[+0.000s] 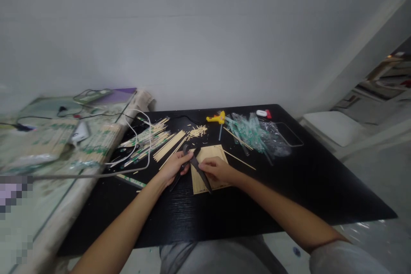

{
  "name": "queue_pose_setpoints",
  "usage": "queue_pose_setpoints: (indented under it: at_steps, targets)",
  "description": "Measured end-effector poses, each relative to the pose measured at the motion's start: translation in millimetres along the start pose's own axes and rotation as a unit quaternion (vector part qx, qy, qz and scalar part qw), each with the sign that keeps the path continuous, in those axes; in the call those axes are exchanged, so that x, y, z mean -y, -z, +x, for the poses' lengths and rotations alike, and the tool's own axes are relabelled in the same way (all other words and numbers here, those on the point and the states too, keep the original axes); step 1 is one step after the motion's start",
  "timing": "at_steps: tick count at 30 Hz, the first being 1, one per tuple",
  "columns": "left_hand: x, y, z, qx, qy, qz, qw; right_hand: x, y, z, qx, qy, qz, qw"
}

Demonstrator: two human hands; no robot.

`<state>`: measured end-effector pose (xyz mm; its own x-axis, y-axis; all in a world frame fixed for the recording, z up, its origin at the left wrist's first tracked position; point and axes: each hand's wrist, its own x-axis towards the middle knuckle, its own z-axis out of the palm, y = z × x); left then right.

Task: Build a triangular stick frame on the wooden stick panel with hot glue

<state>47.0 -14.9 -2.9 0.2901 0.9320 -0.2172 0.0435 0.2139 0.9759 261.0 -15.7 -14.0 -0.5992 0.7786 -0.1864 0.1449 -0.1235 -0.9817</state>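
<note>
A flat panel of glued wooden sticks (210, 154) lies on the black table (289, 188) in front of me. A pair of black cutters (194, 165) rests across the panel, handles spread toward me. My left hand (175, 166) grips the left handle. My right hand (218, 169) is closed over the right handle and lies on the panel. Loose bamboo sticks (168, 143) are scattered just behind the left hand, and one thin stick (239, 159) lies to the right of the panel.
A yellow glue gun (216, 118) lies at the back, beside a heap of clear plastic wrappers (257, 132) and a white and red object (263, 113). White cables (139, 137) run off the table's left side onto a cluttered bench (48, 145).
</note>
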Motion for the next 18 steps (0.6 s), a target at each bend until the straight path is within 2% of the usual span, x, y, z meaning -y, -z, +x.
queue_pose_setpoints:
  at_steps: [3, 6, 9, 12, 15, 18]
  targets:
    - [2, -5.4, -1, 0.008, -0.016, 0.034, 0.999, 0, 0, -2, 0.05, -0.031, 0.049, 0.997]
    - [5, -10.1, -1, 0.001, -0.033, 0.093, 0.995, 0, 1, -3, 0.061, -0.034, 0.065, 0.995]
    - [6, -5.1, 0, -0.056, -0.06, 0.181, 0.98, -2, 3, -2, 0.05, -0.027, 0.091, 0.994]
    - [1, 14.1, 1, -0.169, -0.088, 0.287, 0.939, -4, 6, 2, 0.011, -0.042, 0.139, 0.989]
    - [-5, 37.5, 3, -0.262, -0.061, 0.388, 0.882, -6, 10, 5, -0.032, -0.068, 0.21, 0.975]
    - [-6, 49.7, 6, -0.279, -0.012, 0.471, 0.837, -8, 12, 8, -0.039, -0.073, 0.245, 0.966]
